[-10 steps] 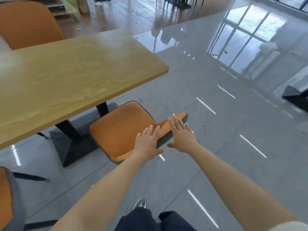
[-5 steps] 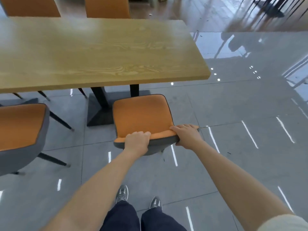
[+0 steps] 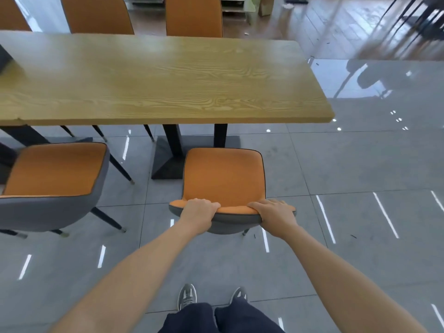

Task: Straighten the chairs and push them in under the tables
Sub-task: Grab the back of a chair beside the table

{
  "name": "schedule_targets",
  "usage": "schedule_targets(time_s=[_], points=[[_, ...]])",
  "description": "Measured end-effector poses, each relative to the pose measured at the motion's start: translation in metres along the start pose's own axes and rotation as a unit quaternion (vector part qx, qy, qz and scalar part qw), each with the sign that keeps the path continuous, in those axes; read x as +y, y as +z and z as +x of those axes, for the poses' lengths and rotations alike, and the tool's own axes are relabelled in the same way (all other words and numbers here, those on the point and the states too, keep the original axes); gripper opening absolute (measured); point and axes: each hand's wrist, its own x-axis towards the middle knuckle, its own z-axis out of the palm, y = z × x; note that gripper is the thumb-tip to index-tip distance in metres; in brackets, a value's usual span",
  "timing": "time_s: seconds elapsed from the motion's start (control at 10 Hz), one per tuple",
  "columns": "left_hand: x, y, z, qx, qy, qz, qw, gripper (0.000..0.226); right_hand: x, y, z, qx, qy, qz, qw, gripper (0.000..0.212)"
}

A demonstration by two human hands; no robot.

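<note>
One second ago my hands lay flat and open on the backrest of the orange chair (image 3: 224, 179), which stood turned at an angle to the wooden table (image 3: 153, 78). Now my left hand (image 3: 198, 216) and my right hand (image 3: 275, 216) are both closed over the top edge of the backrest, fingers curled to the seat side. The chair has been turned: its seat now faces the table squarely, with the front edge near the black table base (image 3: 168, 162). I also stand differently, straight behind the chair, and both my shoes (image 3: 187, 296) are now in view below.
</note>
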Motion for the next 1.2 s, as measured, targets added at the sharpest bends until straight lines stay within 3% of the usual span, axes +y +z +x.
schedule_targets(time_s=[0.4,0.9,1.0,1.1,1.2], points=[[-0.078,0.009,-0.049,0.005,-0.058,-0.010,0.998,0.020,-0.083,0.001,0.035,0.008,-0.061,-0.006,0.998,0.049],[-0.132,-0.015,-0.035,0.019,-0.090,0.005,0.996,0.054,-0.125,-0.029,0.085,-0.031,-0.052,-0.021,0.998,0.032],[-0.129,-0.019,-0.038,0.012,-0.092,0.006,0.996,0.064,-0.125,-0.031,0.082,-0.045,-0.038,-0.013,0.998,0.039],[-0.128,-0.022,-0.045,-0.011,-0.095,-0.024,0.995,0.081,-0.127,-0.033,0.075,-0.061,-0.025,0.005,0.998,0.059],[-0.126,-0.028,-0.056,0.021,-0.097,-0.078,0.992,0.085,-0.131,-0.039,0.064,-0.047,-0.016,0.049,0.998,0.075]])
